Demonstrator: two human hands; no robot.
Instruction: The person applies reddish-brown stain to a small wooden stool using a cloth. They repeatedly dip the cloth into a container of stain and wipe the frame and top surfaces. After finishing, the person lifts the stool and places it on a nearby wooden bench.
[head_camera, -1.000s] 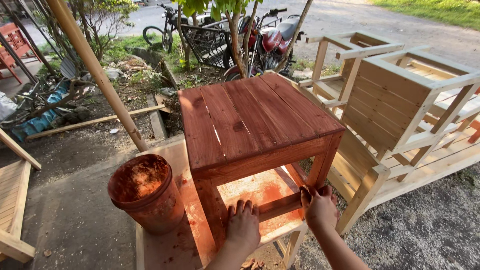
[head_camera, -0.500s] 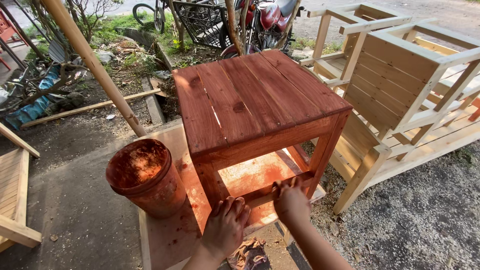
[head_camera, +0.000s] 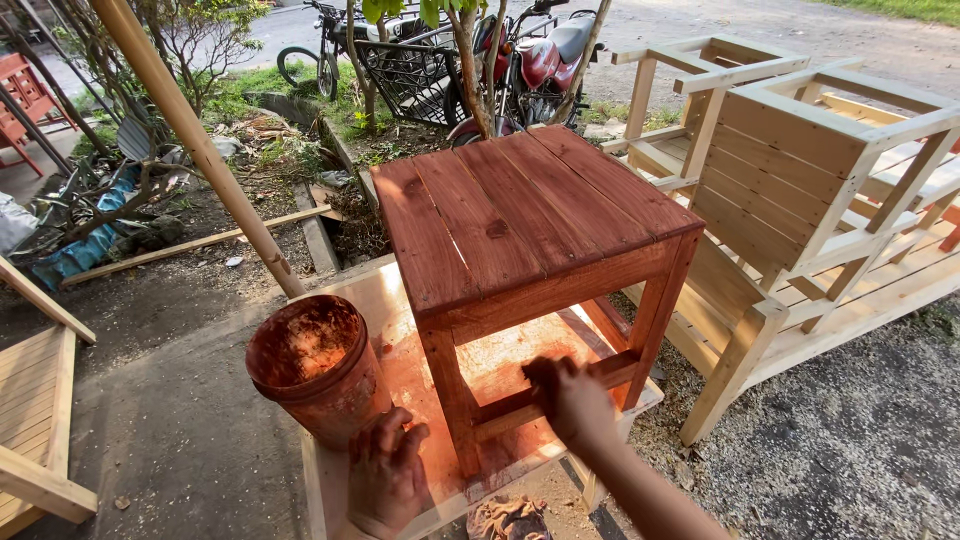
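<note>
Under the right hand (head_camera: 570, 400), closed around its lower front rail, stands the red-stained stool (head_camera: 530, 215); the left hand (head_camera: 385, 470) rests open on the board (head_camera: 340, 490), just beside the paint bucket (head_camera: 315, 365).

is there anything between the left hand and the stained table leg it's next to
Nothing visible does. The left hand rests flat on the pale board under the red-stained table, and only bare stained board lies between it and the near leg. The stain bucket stands behind the hand, off that line.
</note>
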